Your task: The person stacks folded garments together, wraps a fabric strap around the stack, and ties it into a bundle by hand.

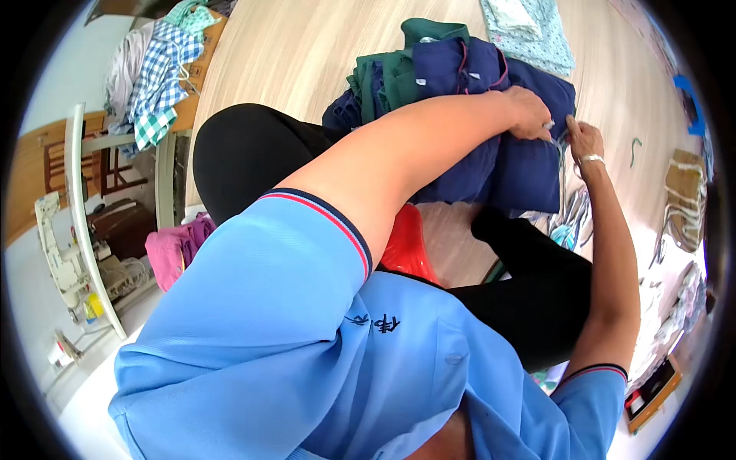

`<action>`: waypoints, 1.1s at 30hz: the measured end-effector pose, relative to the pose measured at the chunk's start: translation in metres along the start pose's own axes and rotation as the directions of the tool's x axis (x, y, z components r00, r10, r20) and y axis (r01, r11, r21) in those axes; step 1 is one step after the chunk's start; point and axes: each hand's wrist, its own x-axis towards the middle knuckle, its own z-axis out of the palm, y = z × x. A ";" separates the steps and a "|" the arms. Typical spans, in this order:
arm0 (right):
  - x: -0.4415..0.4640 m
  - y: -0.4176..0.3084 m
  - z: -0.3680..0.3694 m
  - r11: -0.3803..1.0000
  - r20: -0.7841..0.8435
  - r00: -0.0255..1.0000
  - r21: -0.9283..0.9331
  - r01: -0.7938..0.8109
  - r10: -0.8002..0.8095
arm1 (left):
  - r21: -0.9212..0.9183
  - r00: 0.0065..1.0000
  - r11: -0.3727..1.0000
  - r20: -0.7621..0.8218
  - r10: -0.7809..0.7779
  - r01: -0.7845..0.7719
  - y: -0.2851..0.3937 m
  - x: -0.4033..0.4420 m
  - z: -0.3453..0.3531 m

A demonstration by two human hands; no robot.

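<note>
Navy garment pile [527,180]: folded, layered, lying upper centre to right of frame. Thin red trim [463,57] on top. Dark green cloth [397,75] bunched along upper-left side.

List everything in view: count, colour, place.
Garments: uncounted, navy and green, upper centre.
Surface: one, pale wood-grain, beneath garments.
Patterned cloths: uncounted, pale blue, top.
Checked cloths: uncounted, blue-white and green-white, upper left.
Pink cloth: one bundle, pink, left.
Sewing machine: one, white, far left.
Red object: one, red, below garments.
Right-side clutter: uncounted, mixed colours, unclear.
Shirt: one, light blue, bottom.
Legs: two, black-clad, beside garments.
Left hand, right hand: two, bare, at garments.
</note>
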 end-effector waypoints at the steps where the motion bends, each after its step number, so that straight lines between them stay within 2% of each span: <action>1: -0.001 -0.001 0.007 0.999 -0.044 0.999 0.030 -0.028 0.030 | 0.011 0.999 1.000 0.030 -0.012 0.012 0.001 -0.001 -0.002; 2: -0.006 0.000 0.015 0.954 -0.034 0.980 0.236 -0.183 0.196 | 0.014 0.999 1.000 0.046 -0.026 0.025 0.001 -0.001 -0.003; 3: -0.015 -0.009 0.018 0.845 0.006 0.937 0.431 -0.317 0.349 | 0.019 0.997 0.999 0.061 -0.038 0.037 0.002 0.000 -0.002; 4: -0.021 -0.011 0.022 0.785 -0.027 0.922 0.534 -0.314 0.387 | 0.065 1.000 0.998 -0.009 0.001 0.000 0.003 -0.003 -0.001; 5: -0.022 -0.010 0.019 0.837 -0.004 0.930 0.438 -0.328 0.367 | 0.086 1.000 0.996 0.009 0.026 -0.027 0.005 -0.004 0.001; 6: -0.026 -0.010 0.018 0.878 -0.038 0.949 0.393 -0.273 0.312 | 0.102 1.000 0.995 0.005 0.016 -0.016 0.011 -0.005 -0.001; 8: -0.024 -0.008 0.019 0.888 -0.022 0.952 0.369 -0.275 0.304 | 0.150 0.999 0.988 0.017 0.039 -0.041 0.021 -0.008 -0.007; 9: -0.020 -0.003 0.020 0.859 0.034 0.938 0.390 -0.330 0.345 | 0.166 1.000 0.986 -0.016 0.001 0.001 0.025 -0.009 -0.005; 10: -0.022 -0.005 0.018 0.848 0.048 0.942 0.421 -0.321 0.333 | 0.179 0.998 0.983 -0.048 -0.036 0.044 0.028 -0.011 -0.004; 11: -0.025 -0.005 0.015 0.835 0.062 0.945 0.451 -0.314 0.321 | 0.203 1.000 0.979 -0.026 -0.006 0.011 0.032 -0.012 -0.004; 13: -0.018 0.005 0.021 0.973 -0.019 0.990 0.189 -0.133 0.139 | 0.232 0.992 0.967 -0.089 -0.089 0.108 0.041 -0.010 -0.002; 14: -0.020 0.005 0.018 0.997 -0.041 0.998 0.058 -0.047 0.050 | 0.253 0.996 0.965 -0.066 -0.061 0.076 0.045 -0.010 0.000; 15: -0.031 -0.001 0.005 0.999 -0.037 0.999 -0.046 0.023 -0.025 | 0.243 0.990 0.963 -0.101 -0.095 0.117 0.046 -0.008 0.003; 16: -0.011 0.012 0.032 0.976 -0.074 0.991 0.197 -0.096 0.112 | 0.230 0.982 0.960 -0.136 -0.131 0.160 0.048 -0.007 0.003; 18: -0.007 0.020 0.045 0.918 -0.067 0.978 0.363 -0.160 0.196 | 0.217 0.974 0.952 -0.120 -0.194 0.217 0.059 -0.009 -0.001; 20: -0.004 0.023 0.046 0.892 -0.065 0.972 0.416 -0.178 0.225 | 0.244 0.974 0.944 -0.101 -0.203 0.222 0.063 -0.006 -0.002; 22: -0.013 0.021 0.037 0.888 -0.066 0.971 0.422 -0.183 0.231 | 0.250 0.956 0.924 -0.029 -0.292 0.289 0.069 -0.005 -0.005; 25: -0.026 0.013 0.018 0.784 0.031 0.960 0.570 -0.245 0.277 | 0.265 0.951 0.916 -0.010 -0.310 0.302 0.071 -0.002 -0.005; 27: -0.034 0.007 0.004 0.690 0.135 0.924 0.628 -0.359 0.357 | 0.260 0.950 0.917 -0.005 -0.311 0.301 0.070 -0.002 -0.004; 31: -0.043 0.001 -0.006 0.633 0.137 0.916 0.684 -0.362 0.376 | 0.231 0.964 0.937 -0.025 -0.264 0.263 0.068 -0.003 -0.003; 33: -0.042 0.003 -0.003 0.583 0.137 0.900 0.719 -0.377 0.413 | 0.248 0.945 0.916 0.011 -0.328 0.315 0.069 -0.002 -0.004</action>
